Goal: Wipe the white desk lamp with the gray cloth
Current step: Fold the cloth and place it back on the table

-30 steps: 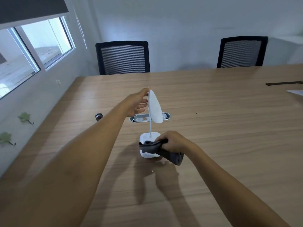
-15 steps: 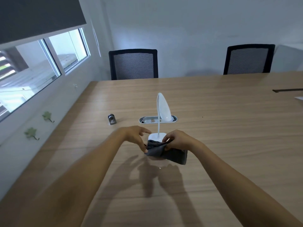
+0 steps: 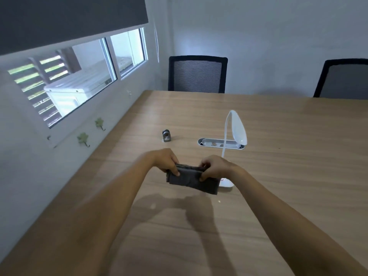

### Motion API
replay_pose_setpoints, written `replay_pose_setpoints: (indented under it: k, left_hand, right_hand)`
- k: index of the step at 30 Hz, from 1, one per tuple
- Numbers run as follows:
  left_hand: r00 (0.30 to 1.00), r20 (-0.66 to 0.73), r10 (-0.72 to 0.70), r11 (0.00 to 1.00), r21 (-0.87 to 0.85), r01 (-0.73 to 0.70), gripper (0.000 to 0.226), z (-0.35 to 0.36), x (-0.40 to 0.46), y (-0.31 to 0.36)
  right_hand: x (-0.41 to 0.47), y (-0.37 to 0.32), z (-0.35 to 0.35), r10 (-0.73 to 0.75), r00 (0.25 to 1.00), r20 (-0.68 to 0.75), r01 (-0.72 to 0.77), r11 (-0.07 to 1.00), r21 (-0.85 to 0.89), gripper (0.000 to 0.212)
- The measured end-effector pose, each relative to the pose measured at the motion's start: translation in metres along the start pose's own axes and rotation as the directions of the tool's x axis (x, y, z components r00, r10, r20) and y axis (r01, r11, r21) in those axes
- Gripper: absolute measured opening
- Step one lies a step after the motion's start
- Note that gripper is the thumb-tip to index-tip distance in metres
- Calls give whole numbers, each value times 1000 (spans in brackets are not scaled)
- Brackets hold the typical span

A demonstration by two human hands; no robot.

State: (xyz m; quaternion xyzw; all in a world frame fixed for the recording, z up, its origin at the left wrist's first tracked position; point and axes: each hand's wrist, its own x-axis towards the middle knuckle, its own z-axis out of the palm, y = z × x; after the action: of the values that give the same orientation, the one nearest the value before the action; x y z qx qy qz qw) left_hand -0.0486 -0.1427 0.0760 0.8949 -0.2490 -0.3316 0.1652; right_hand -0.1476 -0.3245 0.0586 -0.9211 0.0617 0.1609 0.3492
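Observation:
The white desk lamp (image 3: 238,129) stands on the wooden table (image 3: 288,176), its oval head tilted up on a thin curved neck. Only a corner of its base shows behind my right hand. A folded gray cloth (image 3: 192,181) is held up just left of the base, above the table. My left hand (image 3: 168,162) pinches the cloth's upper left edge. My right hand (image 3: 214,168) pinches its upper right edge. Neither hand touches the lamp.
A silver oval cable port (image 3: 211,143) is set in the table behind the lamp. A small metal cylinder (image 3: 166,135) stands left of it. Two black mesh chairs (image 3: 197,74) are at the far edge. A wall with a window (image 3: 89,66) runs along the left.
My left hand let go of the lamp head, came down and took the cloth's left edge. Both hands lifted the cloth off the lamp base and moved it left.

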Motion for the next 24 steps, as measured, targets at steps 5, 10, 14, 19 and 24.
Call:
replay_pose_setpoints:
  k: [5,10,14,19,24]
  left_hand:
    - [979,-88,-182,979,-113,172,32,-15,-30,-75]
    - [937,-144,-318,925,-261,274,21,-10,-56,-141]
    - [889,-221,-400,883,-352,310,18,6,-62,-185]
    - [858,-313,-407,882,-378,281,19,31,-55,-210]
    - [829,-356,-431,886,-338,316,23,46,-43,-219]
  right_hand:
    - [32,-38,33,-50,998,46,48,998,50,21]
    - [60,-70,78,-17,992,123,-14,968,249,17]
    - [78,-80,116,99,986,132,-140,924,356,19]
    - [89,-77,147,179,976,122,-212,906,367,15]
    - [97,-64,164,161,987,-23,-150,957,249,21]
